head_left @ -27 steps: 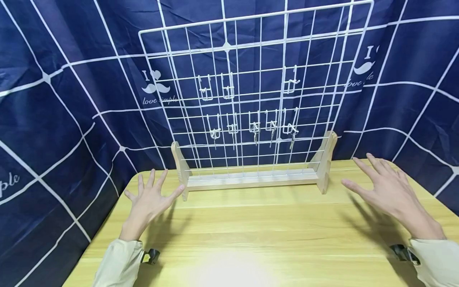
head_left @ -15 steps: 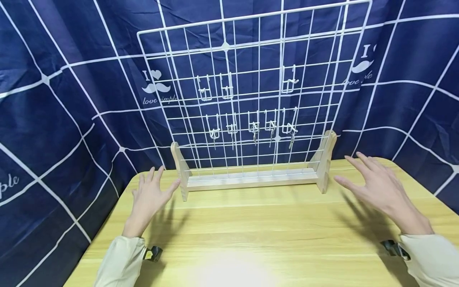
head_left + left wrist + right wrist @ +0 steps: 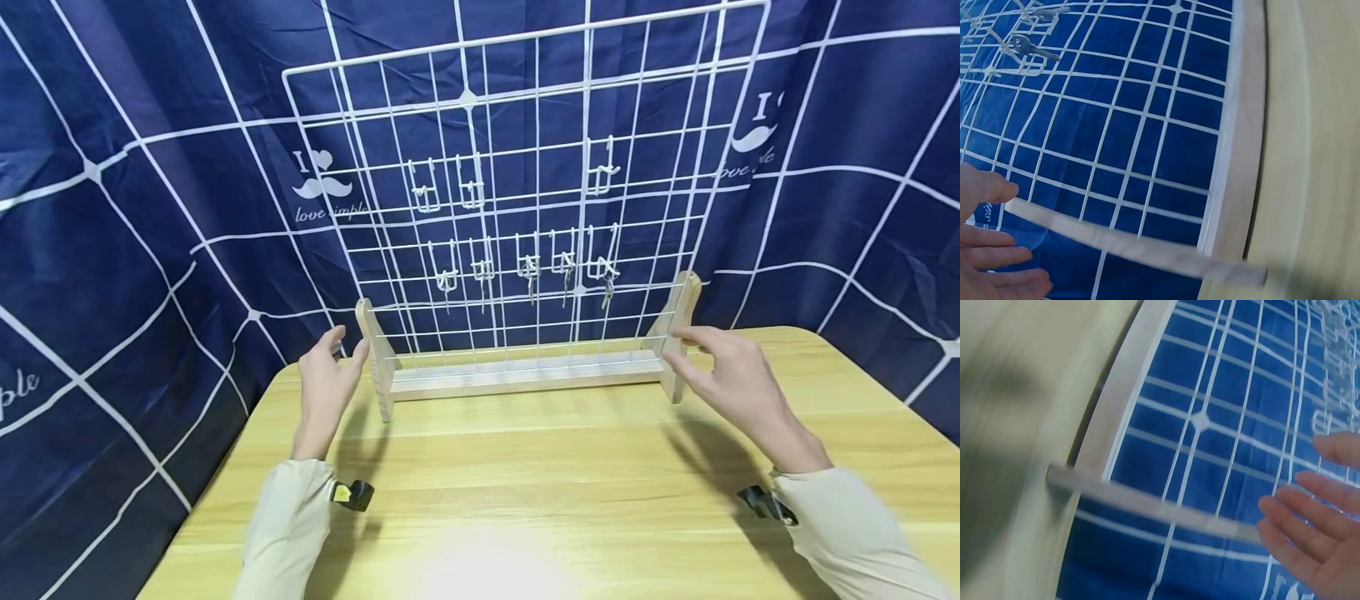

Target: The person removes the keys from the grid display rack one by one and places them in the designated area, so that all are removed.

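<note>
A white wire grid rack (image 3: 525, 37) stands upright in a pale wooden base (image 3: 525, 378). My left hand (image 3: 324, 387) is beside the left wooden post (image 3: 377, 358), thumb at its near side and fingers on its outer side. In the left wrist view the thumb tip is right at the end of that post (image 3: 1129, 245), fingers spread apart from it. My right hand (image 3: 738, 387) reaches to the right post (image 3: 683, 304), its thumb and fingertips overlapping it. The right wrist view shows slightly bent fingers (image 3: 1300, 528) at the post's end, holding nothing.
White wire hooks (image 3: 425, 207) hang on the grid in two rows. Keys (image 3: 607, 296) dangle from the lower row; one key (image 3: 1044, 54) shows in the left wrist view. A dark blue cloth (image 3: 135, 400) with white lines surrounds the wooden table (image 3: 525, 467).
Both hands have moved inward to the rack's end posts, the right one farther to the left. Their spread fingers have drawn together. The rack and its hooks look the same.
</note>
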Available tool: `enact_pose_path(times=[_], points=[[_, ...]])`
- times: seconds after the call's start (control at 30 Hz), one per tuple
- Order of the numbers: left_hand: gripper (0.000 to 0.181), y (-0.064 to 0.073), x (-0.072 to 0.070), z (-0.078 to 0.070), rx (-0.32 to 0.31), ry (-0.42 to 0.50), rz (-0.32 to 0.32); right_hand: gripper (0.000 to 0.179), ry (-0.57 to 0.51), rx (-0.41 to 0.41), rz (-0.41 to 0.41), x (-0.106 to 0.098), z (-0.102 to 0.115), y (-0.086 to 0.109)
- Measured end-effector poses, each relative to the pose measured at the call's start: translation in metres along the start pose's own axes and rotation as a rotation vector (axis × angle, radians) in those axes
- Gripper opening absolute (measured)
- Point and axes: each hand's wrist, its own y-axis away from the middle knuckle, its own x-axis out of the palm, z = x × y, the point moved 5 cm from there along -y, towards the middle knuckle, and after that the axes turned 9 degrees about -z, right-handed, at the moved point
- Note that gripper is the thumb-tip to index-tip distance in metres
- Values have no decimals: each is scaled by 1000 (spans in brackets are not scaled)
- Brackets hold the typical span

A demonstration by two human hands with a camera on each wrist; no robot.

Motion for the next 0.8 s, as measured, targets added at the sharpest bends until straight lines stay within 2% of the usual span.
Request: enact_pose_path(times=[0.1, 0.33, 0.47, 0.63, 0.8], points=[[44, -3, 6, 0, -29, 89, -51, 27, -48, -25, -22, 11, 11, -1], [32, -3, 15, -3, -41, 251, -141, 20, -183, -4, -10, 41, 41, -6], [29, -3, 17, -1, -48, 290, -186, 17, -242, -5, -11, 55, 59, -10], [26, -4, 21, 1, -28, 319, -195, 13, -331, 25, 3, 73, 80, -18], [24, -5, 24, 4, -14, 275, -218, 12, -408, 81, 31, 91, 107, -31]])
